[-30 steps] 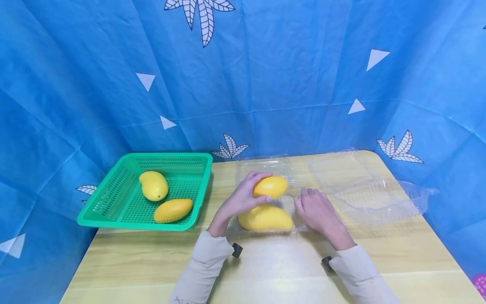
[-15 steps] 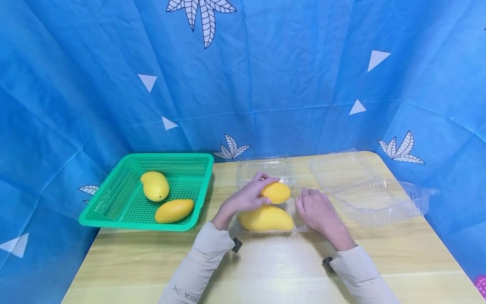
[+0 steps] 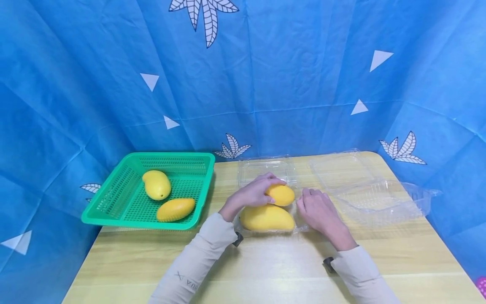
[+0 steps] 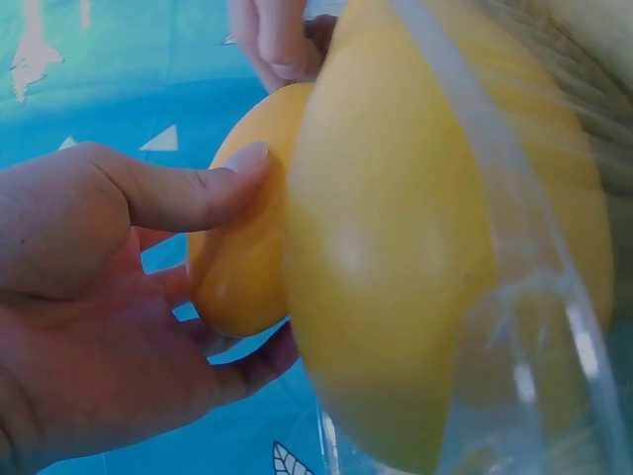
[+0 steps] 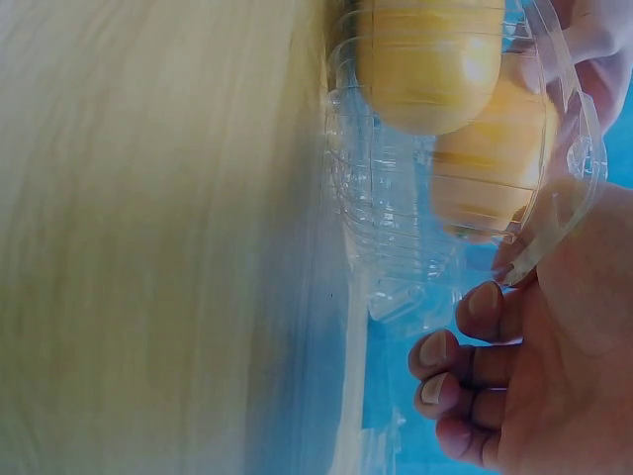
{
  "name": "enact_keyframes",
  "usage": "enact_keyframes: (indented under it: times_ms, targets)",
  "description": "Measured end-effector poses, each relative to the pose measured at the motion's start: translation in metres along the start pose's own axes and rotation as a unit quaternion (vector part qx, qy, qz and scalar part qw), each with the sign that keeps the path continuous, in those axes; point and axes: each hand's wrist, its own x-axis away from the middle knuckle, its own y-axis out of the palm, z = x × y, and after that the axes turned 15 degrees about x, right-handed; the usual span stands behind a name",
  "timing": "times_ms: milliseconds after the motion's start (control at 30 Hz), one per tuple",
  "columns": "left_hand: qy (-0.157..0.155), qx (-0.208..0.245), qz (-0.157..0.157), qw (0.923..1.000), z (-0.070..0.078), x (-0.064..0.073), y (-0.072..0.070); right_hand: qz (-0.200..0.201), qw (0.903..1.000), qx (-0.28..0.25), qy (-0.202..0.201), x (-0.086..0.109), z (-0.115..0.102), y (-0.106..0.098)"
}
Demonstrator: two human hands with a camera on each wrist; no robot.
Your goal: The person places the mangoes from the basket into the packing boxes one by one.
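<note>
My left hand (image 3: 255, 193) grips a yellow mango (image 3: 282, 195), thumb along its side and fingers at its far side. This mango lies behind a larger mango (image 3: 267, 218), which sits in the front of a clear plastic clamshell box (image 5: 358, 168). Seen from the right wrist, both mangoes show through the box's ribbed wall, one beside the other. My right hand (image 3: 320, 211) pinches the box's right rim between thumb and forefinger, its other fingers curled. Behind the hands, the box's clear lid (image 3: 265, 168) lies folded back on the table.
On the left stands a green plastic basket (image 3: 148, 224) holding two mangoes, one rounder (image 3: 156, 185) and one slimmer (image 3: 176, 210). A second clear clamshell box (image 3: 383, 207) stands open to the right, its lid toward the back. Blue patterned cloth (image 3: 288, 76) hangs behind the wooden table (image 3: 281, 270).
My left hand has moved the mango to the right and down, closer behind the larger mango in the box. The right hand keeps its place at the rim.
</note>
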Motion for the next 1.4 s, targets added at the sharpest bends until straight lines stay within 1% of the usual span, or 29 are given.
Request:
enact_keyframes:
  times_ms: [167, 333, 533, 600, 700, 800, 967, 1233, 1400]
  targets:
    - [-0.002, -0.021, -0.003, 0.9998, 0.001, -0.004, 0.004, -0.005, 1.0000, -0.004, 0.002, 0.000, -0.001, -0.002]
    - [-0.004, -0.037, 0.008, 0.9993, 0.001, -0.007, 0.010, -0.007, 1.0000, -0.005, 0.002, 0.000, 0.000, -0.003]
    - [-0.003, -0.068, 0.017, 0.9975, 0.004, -0.011, 0.018, -0.008, 1.0000, -0.005, -0.002, 0.000, 0.000, -0.002]
    - [-0.007, -0.077, 0.019, 0.9968, 0.006, -0.012, 0.019, -0.008, 1.0000, -0.003, -0.002, 0.000, 0.000, -0.002]
    - [-0.015, -0.102, 0.029, 0.9942, 0.009, -0.013, 0.020, -0.008, 1.0000, 0.000, -0.002, 0.000, 0.000, -0.002]
    - [-0.025, -0.115, 0.038, 0.9923, 0.011, -0.013, 0.021, -0.008, 1.0000, 0.003, -0.001, 0.000, -0.001, -0.002]
    - [-0.039, -0.102, 0.046, 0.9930, 0.012, -0.012, 0.020, -0.004, 1.0000, 0.004, 0.000, 0.000, -0.001, -0.002]
    - [-0.073, -0.089, 0.072, 0.9908, 0.012, -0.008, 0.019, -0.008, 1.0000, 0.000, 0.001, 0.000, -0.001, -0.001]
    - [-0.071, -0.107, 0.076, 0.9888, 0.009, -0.008, 0.018, -0.002, 1.0000, 0.000, 0.000, 0.000, -0.001, -0.002]
